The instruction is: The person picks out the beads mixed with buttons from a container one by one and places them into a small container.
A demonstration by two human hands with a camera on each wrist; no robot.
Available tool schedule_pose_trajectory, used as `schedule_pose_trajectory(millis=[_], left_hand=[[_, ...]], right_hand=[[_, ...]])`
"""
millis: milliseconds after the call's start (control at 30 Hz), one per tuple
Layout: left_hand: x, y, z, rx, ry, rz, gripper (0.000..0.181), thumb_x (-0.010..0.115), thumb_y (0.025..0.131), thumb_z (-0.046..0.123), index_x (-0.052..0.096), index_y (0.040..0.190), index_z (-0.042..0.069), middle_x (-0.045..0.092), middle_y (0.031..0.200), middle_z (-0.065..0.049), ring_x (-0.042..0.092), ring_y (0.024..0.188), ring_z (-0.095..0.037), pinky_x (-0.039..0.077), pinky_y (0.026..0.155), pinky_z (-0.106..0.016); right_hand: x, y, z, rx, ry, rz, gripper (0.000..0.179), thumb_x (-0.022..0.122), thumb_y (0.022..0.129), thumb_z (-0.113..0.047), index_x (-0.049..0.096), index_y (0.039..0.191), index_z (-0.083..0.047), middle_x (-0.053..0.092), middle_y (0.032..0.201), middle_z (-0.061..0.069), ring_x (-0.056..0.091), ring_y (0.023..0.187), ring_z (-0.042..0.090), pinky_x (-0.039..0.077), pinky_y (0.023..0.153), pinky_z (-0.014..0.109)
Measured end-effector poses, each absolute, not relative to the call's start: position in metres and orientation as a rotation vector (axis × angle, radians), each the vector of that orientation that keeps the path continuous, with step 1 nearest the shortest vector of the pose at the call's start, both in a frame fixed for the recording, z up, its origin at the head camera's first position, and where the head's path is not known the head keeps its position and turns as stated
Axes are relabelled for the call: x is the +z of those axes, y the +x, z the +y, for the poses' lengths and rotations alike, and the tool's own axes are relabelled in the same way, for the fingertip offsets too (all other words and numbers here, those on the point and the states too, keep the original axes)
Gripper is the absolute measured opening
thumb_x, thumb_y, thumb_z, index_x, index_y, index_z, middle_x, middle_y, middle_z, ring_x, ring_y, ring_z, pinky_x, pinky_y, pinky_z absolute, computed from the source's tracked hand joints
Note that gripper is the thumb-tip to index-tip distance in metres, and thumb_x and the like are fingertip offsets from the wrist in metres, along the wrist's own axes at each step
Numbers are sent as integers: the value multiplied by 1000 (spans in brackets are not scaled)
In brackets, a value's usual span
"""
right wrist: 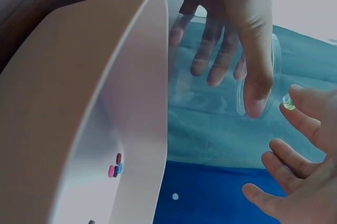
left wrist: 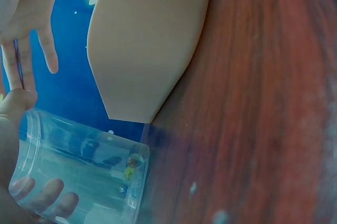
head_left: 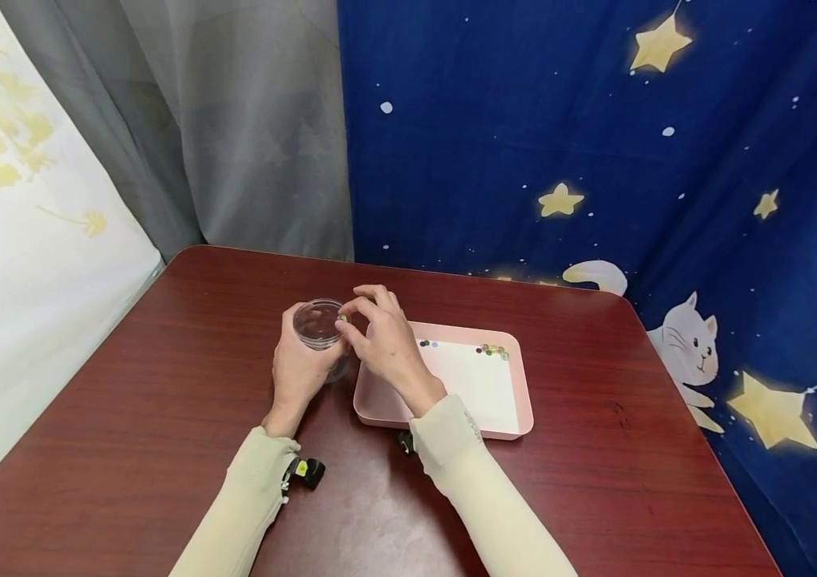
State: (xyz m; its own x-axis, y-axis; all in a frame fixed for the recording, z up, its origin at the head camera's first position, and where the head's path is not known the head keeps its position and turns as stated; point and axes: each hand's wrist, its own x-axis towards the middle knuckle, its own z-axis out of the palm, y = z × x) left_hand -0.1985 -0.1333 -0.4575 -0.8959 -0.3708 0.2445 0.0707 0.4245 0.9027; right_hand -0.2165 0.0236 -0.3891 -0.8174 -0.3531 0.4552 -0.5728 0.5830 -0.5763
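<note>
My left hand (head_left: 301,361) grips a clear plastic jar (head_left: 319,322) round its side, fingers on one side and thumb near the rim. A few small marbles (left wrist: 129,172) lie at the jar's bottom in the left wrist view. Between thumb and forefinger, my right hand (head_left: 388,340) pinches a clear marble (right wrist: 288,101) with a yellow-green swirl, close beside the jar's mouth. The other fingers of that hand are spread. Below the right wrist stands a pink tray (head_left: 522,393).
Inside the tray, glass marbles and small dark pieces (head_left: 493,351) sit at the far right corner. A few dark and blue pieces (head_left: 428,344) lie along its far side. The reddish-brown table (head_left: 596,449) ends before a blue star-patterned curtain (head_left: 466,160).
</note>
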Motion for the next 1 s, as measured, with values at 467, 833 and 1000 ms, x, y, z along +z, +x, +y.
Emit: schedule_pose_trajectory(millis=[467, 833, 1000], left_hand=[[-457, -198, -133, -1482, 280, -2294, 83, 87, 80, 41, 44, 149, 26, 68, 134, -3, 65, 121, -29, 48, 99, -53], [-459, -199, -133, -1492, 269, -2276, 85, 91, 76, 44, 46, 147, 28, 68, 136, 2, 64, 123, -25, 46, 101, -52], [-459, -199, -133, -1493, 262, -2270, 84, 90, 77, 43, 46, 146, 28, 68, 134, 2, 64, 123, -25, 46, 101, -51]], right_hand=[[-389, -218, 14, 1098, 804, -2557, 20, 73, 99, -26, 77, 116, -17, 58, 146, 6, 50, 139, 24, 48, 113, 41], [-387, -218, 12, 1064, 799, -2591, 21, 75, 98, -27, 76, 117, -19, 58, 148, 5, 51, 140, 24, 47, 114, 40], [-389, -218, 13, 1066, 780, -2604, 20, 75, 98, -27, 76, 116, -19, 57, 147, 4, 50, 140, 23, 48, 113, 40]])
